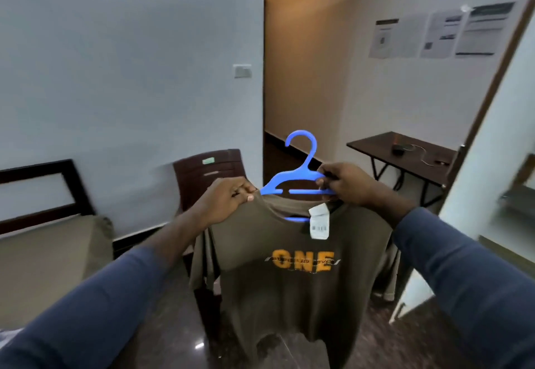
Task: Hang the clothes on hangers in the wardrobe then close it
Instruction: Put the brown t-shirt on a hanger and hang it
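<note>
1. Blue plastic, that is the hanger [301, 177]. It is in front of me, between my two hands. Its long bar runs left to right and its hook points up.
2. My right hand [347, 186] is closed around the hanger's right end.
3. My left hand [225, 197] pinches the left side of the shirt [289, 296] neck, just beside the hanger's left tip.
4. The shirt hangs straight down, near me. It is olive brown, soft and floppy, with orange letters "ONE" and a white tag [318, 222] at the neck.
5. The hanger's low bar shows inside the neck hole. Its top arms are outside, so I think the shirt is not fully on.
6. I think the white door [486, 151] at the right is the wardrobe. My right hand is nearer to it.
</note>
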Demonstrator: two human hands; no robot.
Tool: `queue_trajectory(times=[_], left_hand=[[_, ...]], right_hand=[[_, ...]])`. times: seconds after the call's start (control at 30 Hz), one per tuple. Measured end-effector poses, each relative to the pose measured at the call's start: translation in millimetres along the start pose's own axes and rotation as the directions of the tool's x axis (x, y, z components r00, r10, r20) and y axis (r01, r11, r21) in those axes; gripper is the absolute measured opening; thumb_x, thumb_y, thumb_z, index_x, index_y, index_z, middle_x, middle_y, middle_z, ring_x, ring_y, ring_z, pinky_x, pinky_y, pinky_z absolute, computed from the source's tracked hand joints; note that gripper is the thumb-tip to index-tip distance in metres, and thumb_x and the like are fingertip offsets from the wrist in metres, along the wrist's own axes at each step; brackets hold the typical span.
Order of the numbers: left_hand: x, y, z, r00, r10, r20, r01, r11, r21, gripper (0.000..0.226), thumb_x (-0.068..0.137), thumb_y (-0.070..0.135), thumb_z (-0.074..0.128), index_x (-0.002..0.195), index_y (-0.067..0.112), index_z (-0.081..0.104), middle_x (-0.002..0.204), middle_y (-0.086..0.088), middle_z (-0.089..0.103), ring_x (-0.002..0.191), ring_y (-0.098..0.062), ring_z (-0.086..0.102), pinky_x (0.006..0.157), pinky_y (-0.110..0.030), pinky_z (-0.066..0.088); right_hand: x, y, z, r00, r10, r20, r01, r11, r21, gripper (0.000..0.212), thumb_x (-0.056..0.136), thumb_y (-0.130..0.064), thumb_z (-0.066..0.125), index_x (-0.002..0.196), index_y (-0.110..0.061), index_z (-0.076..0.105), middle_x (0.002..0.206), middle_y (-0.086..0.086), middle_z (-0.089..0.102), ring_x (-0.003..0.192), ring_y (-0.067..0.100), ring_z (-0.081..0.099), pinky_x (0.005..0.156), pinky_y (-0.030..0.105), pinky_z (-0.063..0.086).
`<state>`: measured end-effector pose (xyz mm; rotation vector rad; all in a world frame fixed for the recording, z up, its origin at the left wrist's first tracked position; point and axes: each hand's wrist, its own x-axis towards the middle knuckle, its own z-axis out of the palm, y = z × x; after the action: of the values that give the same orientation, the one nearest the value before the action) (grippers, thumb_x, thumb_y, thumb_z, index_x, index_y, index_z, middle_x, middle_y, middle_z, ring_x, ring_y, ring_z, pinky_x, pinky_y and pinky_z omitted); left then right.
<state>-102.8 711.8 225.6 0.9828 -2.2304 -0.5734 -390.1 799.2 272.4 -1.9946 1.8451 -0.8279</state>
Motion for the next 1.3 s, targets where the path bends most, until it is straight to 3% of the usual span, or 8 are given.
queue_trajectory(times=[0.27, 0.5, 0.63, 0.8, 1.0, 1.1, 1.23, 1.3], left_hand=[[110, 112, 143, 0.959, 0.248, 0.137, -0.230, 0.964, -0.131, 0.007, 0.091, 0.010, 0.066, 0.091, 0.014, 0.073, 0.087, 0.005, 0.073, 0.083, -0.008, 0.068, 0.077, -0.022, 0.053], [212, 189, 265, 0.901, 0.333, 0.278, -0.245, 0.919, -0.309, 0.010, 0.095, 0.017, 0.060, 0.089, 0.022, 0.067, 0.085, -0.003, 0.072, 0.073, -0.007, 0.060, 0.070, -0.028, 0.046], [278, 234, 326, 0.808, 0.438, 0.395, -0.306, 0.884, -0.354, 0.022, 0.096, 0.039, 0.058, 0.112, 0.026, 0.062, 0.099, 0.014, 0.067, 0.088, 0.006, 0.060, 0.073, -0.016, 0.044], [353, 266, 378, 0.622, 0.575, 0.531, -0.552, 0.803, -0.223, 0.013, 0.089, 0.038, 0.064, 0.088, 0.025, 0.065, 0.082, 0.011, 0.065, 0.078, -0.003, 0.062, 0.069, -0.028, 0.047], [396, 341, 460, 0.538, 0.658, 0.528, -0.605, 0.737, -0.302, 0.012, 0.094, 0.029, 0.062, 0.085, 0.021, 0.062, 0.079, 0.006, 0.064, 0.074, -0.009, 0.060, 0.065, -0.025, 0.043], [410, 392, 505, 0.507, 0.705, 0.496, -0.620, 0.698, -0.358, 0.011, 0.095, 0.026, 0.060, 0.091, 0.017, 0.064, 0.084, 0.004, 0.065, 0.079, -0.011, 0.061, 0.068, -0.025, 0.044], [431, 455, 553, 0.477, 0.735, 0.481, -0.645, 0.665, -0.377, 0.012, 0.096, 0.024, 0.059, 0.095, 0.013, 0.065, 0.090, 0.002, 0.066, 0.084, -0.014, 0.061, 0.074, -0.029, 0.046], [447, 492, 579, 0.475, 0.750, 0.461, -0.651, 0.652, -0.389, 0.010, 0.095, 0.024, 0.060, 0.095, 0.015, 0.065, 0.091, 0.002, 0.067, 0.085, -0.014, 0.062, 0.078, -0.032, 0.048]], right_hand=[[-74, 132, -112, 0.942, 0.239, -0.235, -0.243, 0.970, 0.011, 0.014, 0.097, -0.006, 0.058, 0.083, -0.007, 0.062, 0.075, 0.007, 0.064, 0.062, 0.007, 0.058, 0.054, 0.013, 0.044], [-115, 229, -187, 0.838, 0.391, -0.381, -0.396, 0.916, 0.069, 0.008, 0.097, -0.010, 0.059, 0.092, -0.008, 0.065, 0.090, 0.019, 0.069, 0.085, 0.038, 0.069, 0.082, 0.055, 0.056], [-132, 276, -245, 0.752, 0.476, -0.455, -0.500, 0.863, 0.077, 0.010, 0.098, -0.011, 0.059, 0.090, -0.012, 0.065, 0.088, 0.011, 0.073, 0.081, 0.026, 0.072, 0.081, 0.043, 0.055], [-152, 322, -318, 0.651, 0.539, -0.535, -0.601, 0.796, 0.070, 0.010, 0.098, -0.006, 0.056, 0.092, -0.008, 0.064, 0.081, 0.006, 0.070, 0.061, 0.001, 0.061, 0.063, 0.018, 0.045], [-191, 386, -383, 0.512, 0.598, -0.616, -0.747, 0.665, 0.025, 0.010, 0.099, -0.013, 0.056, 0.099, -0.009, 0.064, 0.088, 0.003, 0.072, 0.069, 0.009, 0.060, 0.065, 0.016, 0.043], [-211, 423, -413, 0.437, 0.598, -0.672, -0.793, 0.608, 0.025, 0.010, 0.101, -0.011, 0.048, 0.105, -0.009, 0.057, 0.097, 0.013, 0.069, 0.085, 0.028, 0.068, 0.069, 0.030, 0.050], [-236, 470, -453, 0.423, 0.548, -0.722, -0.828, 0.557, -0.062, 0.025, 0.102, -0.010, 0.044, 0.124, -0.020, 0.049, 0.089, 0.000, 0.057, 0.079, 0.026, 0.058, 0.070, 0.035, 0.047], [-249, 496, -483, 0.444, 0.499, -0.744, -0.835, 0.532, -0.141, 0.011, 0.102, -0.013, 0.047, 0.113, -0.016, 0.048, 0.089, 0.003, 0.052, 0.077, 0.026, 0.050, 0.065, 0.035, 0.038]])
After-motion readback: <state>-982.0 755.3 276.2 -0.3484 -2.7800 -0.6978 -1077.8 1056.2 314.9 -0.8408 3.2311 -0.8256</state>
